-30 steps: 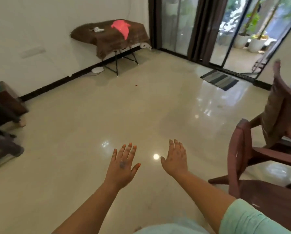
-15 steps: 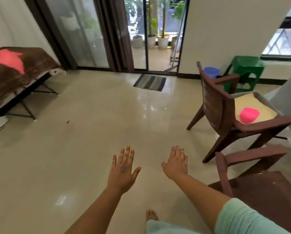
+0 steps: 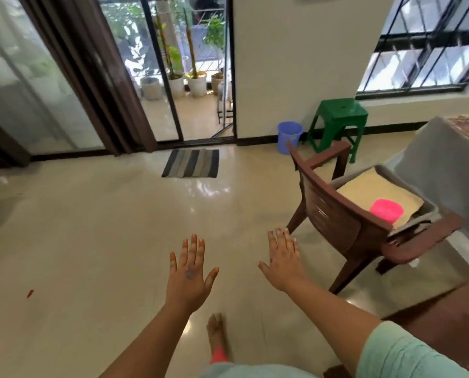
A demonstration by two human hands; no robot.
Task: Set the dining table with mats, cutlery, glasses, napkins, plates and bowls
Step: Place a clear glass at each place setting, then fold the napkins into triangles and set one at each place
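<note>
Holding both hands out flat and empty, we stand on the pale floor [image 3: 91,241] with nothing yet picked up. Nearest to us, a bare foot [image 3: 215,332] steps forward below the hands. The left hand [image 3: 188,279] has its fingers straight and slightly spread, palm down. The right hand [image 3: 282,261] is likewise flat and wide, just short of the brown chair [image 3: 334,214]. We judge this pose to be a ready stance before reaching, since neither hand touches anything.

The brown chair is our landmark. On its seat sits a grey tray [image 3: 429,205] holding a cream mat [image 3: 377,186] with a pink bowl [image 3: 386,211] on top of it; these look like the supplies to be carried to the table. A second dark chair [image 3: 446,323] stands nearer to us than the landmark, at the lower right edge of the view. Right of the landmark chair, a grey cloth hangs over the dining table [image 3: 446,159], whose top is mostly out of view, so we cannot tell what is already laid there.

Behind the chair stand a blue bucket [image 3: 289,136] and a green stool [image 3: 337,121] against the wall. Left of the chair the floor lies open as far as the striped doormat [image 3: 191,162] at the glass door [image 3: 189,77]. The gap between the two chairs is narrow, and the chair's armrest is the edge the right hand must clear.
</note>
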